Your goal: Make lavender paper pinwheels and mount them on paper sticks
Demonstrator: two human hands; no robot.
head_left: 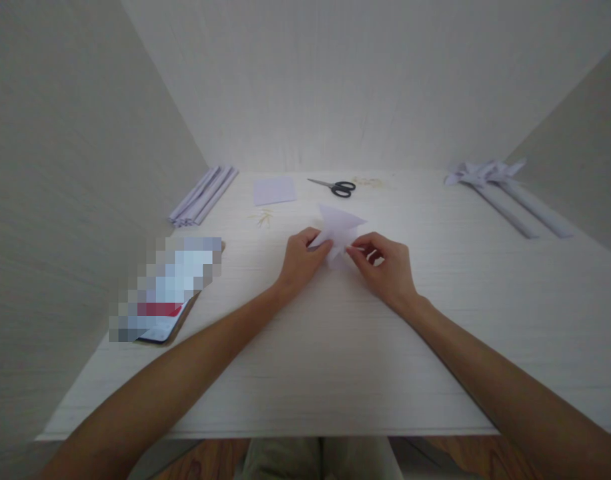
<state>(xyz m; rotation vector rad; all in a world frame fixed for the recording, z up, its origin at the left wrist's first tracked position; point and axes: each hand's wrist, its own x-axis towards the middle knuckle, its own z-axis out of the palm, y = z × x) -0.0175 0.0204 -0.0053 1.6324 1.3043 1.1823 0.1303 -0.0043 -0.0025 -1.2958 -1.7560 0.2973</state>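
A pale lilac piece of paper (pixel 341 219), cut or folded into pointed blades like a pinwheel, is held just above the middle of the table. My left hand (pixel 304 259) pinches it from the left, thumb on top. At its lower right side, the fingertips of my right hand (pixel 383 263) close on a point of the same paper. Beyond the hands lie black-handled scissors (pixel 339 188), blades toward the left. A flat square of lilac paper (pixel 274 191) rests left of the scissors. How the folds meet under my fingers cannot be made out.
Rolled paper sticks (pixel 204 195) lie in a bundle at the back left. Two paper pinwheels on sticks (pixel 500 193) lie at the back right. Small thin yellowish pieces (pixel 263 217) lie near the paper square. A phone (pixel 178 293), partly blurred, lies left. Walls (pixel 310 80) enclose the table.
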